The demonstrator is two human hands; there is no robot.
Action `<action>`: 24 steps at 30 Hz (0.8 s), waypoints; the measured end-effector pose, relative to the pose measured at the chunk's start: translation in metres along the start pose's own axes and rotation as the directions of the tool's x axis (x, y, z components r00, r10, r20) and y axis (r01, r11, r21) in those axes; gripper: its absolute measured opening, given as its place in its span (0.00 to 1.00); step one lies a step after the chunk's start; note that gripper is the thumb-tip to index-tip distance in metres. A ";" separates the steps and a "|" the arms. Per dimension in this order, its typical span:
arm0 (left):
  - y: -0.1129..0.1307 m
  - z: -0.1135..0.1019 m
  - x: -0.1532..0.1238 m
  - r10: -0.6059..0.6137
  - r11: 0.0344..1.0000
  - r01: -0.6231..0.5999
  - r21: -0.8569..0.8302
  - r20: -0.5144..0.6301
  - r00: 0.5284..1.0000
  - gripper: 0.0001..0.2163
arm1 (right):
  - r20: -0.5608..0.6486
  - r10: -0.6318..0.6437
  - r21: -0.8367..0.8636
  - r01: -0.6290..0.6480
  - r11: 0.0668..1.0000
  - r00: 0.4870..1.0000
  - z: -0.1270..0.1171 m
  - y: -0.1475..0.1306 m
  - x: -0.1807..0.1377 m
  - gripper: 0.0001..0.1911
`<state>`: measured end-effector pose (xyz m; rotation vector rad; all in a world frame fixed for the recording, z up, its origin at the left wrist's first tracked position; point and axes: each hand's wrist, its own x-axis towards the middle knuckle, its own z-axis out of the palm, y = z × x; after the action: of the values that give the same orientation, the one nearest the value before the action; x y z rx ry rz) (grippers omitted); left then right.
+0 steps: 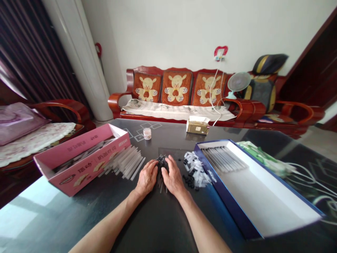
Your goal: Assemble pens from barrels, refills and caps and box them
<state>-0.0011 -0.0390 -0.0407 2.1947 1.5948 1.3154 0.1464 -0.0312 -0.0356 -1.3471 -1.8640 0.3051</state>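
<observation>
My left hand (146, 177) and my right hand (172, 177) lie side by side on the dark glass table (163, 225), both curled around a bundle of thin dark pen parts (161, 162) that stands between them. Left of my hands lies a pile of clear plastic tubes (126, 161). To the right sits a heap of small clear and black caps (196, 170). A white tray with a blue rim (258, 189) holds a row of finished pens (222, 158) at its far end.
A pink cardboard box (79, 161) with more tubes lies at the left. A small white jar (147, 133) and a tissue box (197, 125) stand further back. Green and white packets (265, 160) lie at the right. A red wooden sofa (179, 102) is behind the table.
</observation>
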 end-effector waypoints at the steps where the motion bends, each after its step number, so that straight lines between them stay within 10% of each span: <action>1: 0.000 -0.001 0.000 -0.010 1.000 0.010 -0.007 -0.011 1.000 0.14 | 0.007 -0.003 -0.004 0.003 1.000 1.000 0.003 0.004 0.010 0.23; 7: -0.004 -0.001 -0.004 0.030 0.999 -0.031 0.037 0.001 1.000 0.13 | 0.120 -0.056 -0.064 0.064 0.996 0.991 0.014 0.023 0.057 0.21; 24: 0.001 -0.002 -0.009 0.084 0.991 -0.087 0.097 0.041 0.996 0.13 | 0.175 -0.230 0.056 0.224 0.973 0.957 0.008 0.020 0.047 0.19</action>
<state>-0.0023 -0.0476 -0.0438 2.3560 1.6025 1.2346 0.1487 0.0206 -0.0312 -1.0977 -2.1318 0.3484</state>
